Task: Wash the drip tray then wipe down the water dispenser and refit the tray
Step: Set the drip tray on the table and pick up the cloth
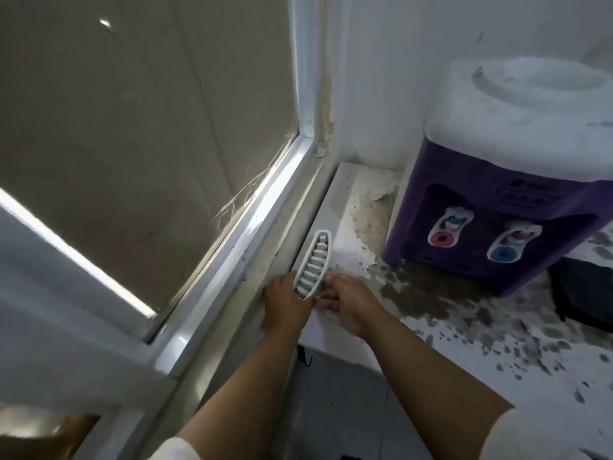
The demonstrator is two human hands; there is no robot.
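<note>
Head view: my left hand [285, 302] curls round the near end of the white slotted drip tray [313, 263], holding it on edge over the counter's [338, 333] left rim. My right hand [348, 305] hovers beside it, fingers loosely bent; contact unclear. Far right stands the purple water dispenser [491, 210].

white drip tray [313, 264], purple water dispenser [491, 224]

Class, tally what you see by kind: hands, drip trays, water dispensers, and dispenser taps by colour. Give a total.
Hands: 2 (left hand, right hand)
Drip tray: 1
Dispenser: 1
Red tap: 1
Blue tap: 1
Total: 6
</note>
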